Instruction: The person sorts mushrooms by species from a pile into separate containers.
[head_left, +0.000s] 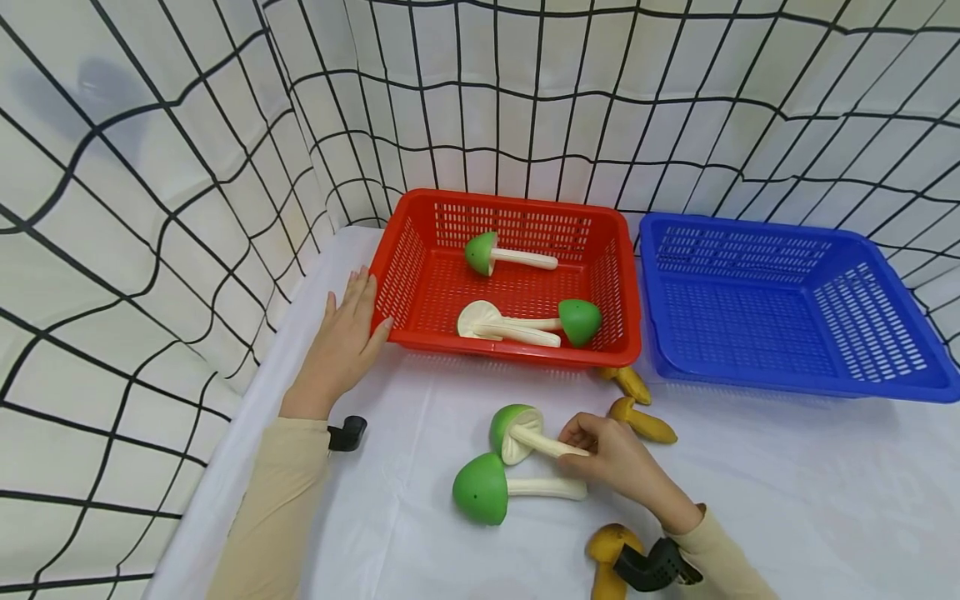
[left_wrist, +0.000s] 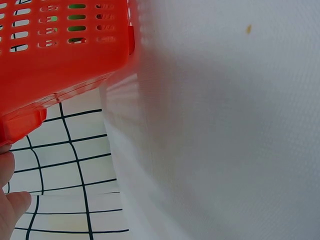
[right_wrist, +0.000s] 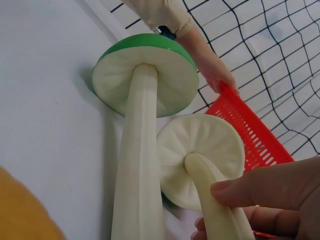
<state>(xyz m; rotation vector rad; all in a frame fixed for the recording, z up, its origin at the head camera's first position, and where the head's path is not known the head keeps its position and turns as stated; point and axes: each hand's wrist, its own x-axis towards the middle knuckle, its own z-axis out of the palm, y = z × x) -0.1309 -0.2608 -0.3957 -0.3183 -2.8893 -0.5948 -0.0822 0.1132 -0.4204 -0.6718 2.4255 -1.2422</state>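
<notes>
My right hand (head_left: 617, 460) pinches the pale stem of a green-capped toy mushroom (head_left: 517, 429) between thumb and fingers, in front of the red basket (head_left: 517, 357). A second green-capped mushroom (head_left: 482, 492) lies on the white cloth just nearer to me; its long stem (right_wrist: 140, 165) stands beside the held one in the right wrist view. My left hand (head_left: 337, 337) rests against the left rim of the red basket, fingers extended. Inside that basket lie a green mushroom (head_left: 480, 253) at the back and two more near the front, one of them showing its pale underside (head_left: 480, 318).
A blue basket (head_left: 750, 321) stands right of the red one. Two yellow-brown mushrooms (head_left: 648, 425) lie in front of the baskets, and another (head_left: 609, 550) sits near my right wrist. Black netting (head_left: 525, 92) over white sheeting borders the back and left.
</notes>
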